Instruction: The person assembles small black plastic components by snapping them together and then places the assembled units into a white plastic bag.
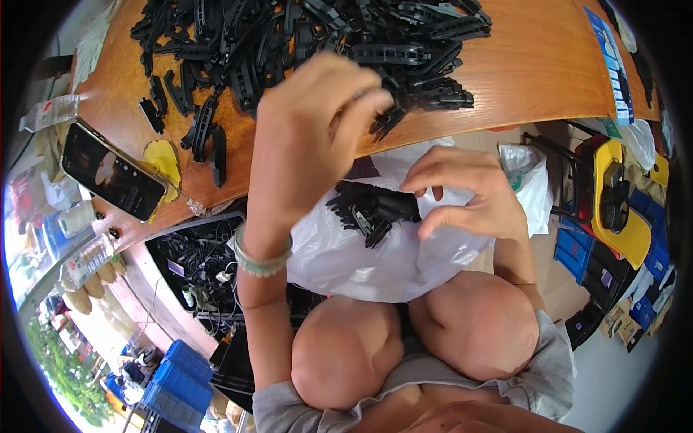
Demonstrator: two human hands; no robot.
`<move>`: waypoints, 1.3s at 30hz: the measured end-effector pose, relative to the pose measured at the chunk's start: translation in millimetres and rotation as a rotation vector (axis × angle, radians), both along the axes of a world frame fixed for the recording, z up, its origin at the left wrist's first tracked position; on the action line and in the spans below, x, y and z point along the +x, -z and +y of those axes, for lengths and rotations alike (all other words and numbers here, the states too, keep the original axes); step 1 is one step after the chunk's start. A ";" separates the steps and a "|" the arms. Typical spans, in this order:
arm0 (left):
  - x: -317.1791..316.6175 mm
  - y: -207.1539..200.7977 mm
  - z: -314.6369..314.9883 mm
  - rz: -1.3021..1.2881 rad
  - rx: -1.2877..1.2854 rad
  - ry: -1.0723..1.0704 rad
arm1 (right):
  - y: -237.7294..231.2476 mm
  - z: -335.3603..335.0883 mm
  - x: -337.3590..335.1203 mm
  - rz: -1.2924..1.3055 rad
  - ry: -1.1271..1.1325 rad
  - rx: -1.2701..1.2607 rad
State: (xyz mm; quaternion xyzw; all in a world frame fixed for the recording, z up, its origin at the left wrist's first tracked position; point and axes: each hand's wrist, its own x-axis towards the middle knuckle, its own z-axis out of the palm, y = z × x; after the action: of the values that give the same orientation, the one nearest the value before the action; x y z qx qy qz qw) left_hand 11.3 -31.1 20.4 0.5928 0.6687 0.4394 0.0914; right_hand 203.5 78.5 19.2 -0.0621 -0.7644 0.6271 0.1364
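Observation:
My left hand (317, 123) is over the near edge of a pile of black plastic parts (390, 54) on the wooden table. Its fingers are curled and slightly blurred, and the fingertips meet the dark parts, so what they pinch is hidden. At my lap a white plastic bag (354, 270) hangs open below the table edge, with black parts (364, 213) inside it. Over the bag's right side is my right hand (469, 191), its thumb and fingers apart in a C shape beside those parts, with nothing visibly held.
A phone (112, 173) leans by a yellow item (162, 166) on the table's left. Below it stands a black crate (195, 270) of cables and parts. A yellow chair (621, 209) and another white bag (530, 184) are at the right. Blue bins (177, 386) stand lower left.

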 end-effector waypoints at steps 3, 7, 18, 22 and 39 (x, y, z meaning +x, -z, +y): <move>-3.9 3.5 39.7 0.284 -0.105 -0.030 | 1.5 11.0 2.9 0.002 0.267 0.308; 3.9 -2.3 57.7 0.526 -0.299 -0.018 | 6.6 26.4 -4.0 -0.122 0.601 0.823; 5.6 -15.6 24.5 -0.244 0.293 -0.273 | 10.9 45.6 -30.9 -0.026 0.413 0.933; 22.1 -22.7 1.8 -0.631 0.093 -0.362 | 6.8 49.5 -31.4 -0.123 0.316 0.806; 49.2 -13.1 -11.2 -1.051 -0.164 -0.065 | -2.1 18.4 -20.8 0.184 0.206 0.264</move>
State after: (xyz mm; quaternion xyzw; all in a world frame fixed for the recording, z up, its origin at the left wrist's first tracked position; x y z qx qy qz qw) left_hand 60.5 -42.3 33.6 0.2627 0.5830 0.6261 0.4463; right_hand 182.8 96.9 21.3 -0.0640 -0.8141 0.5069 0.2761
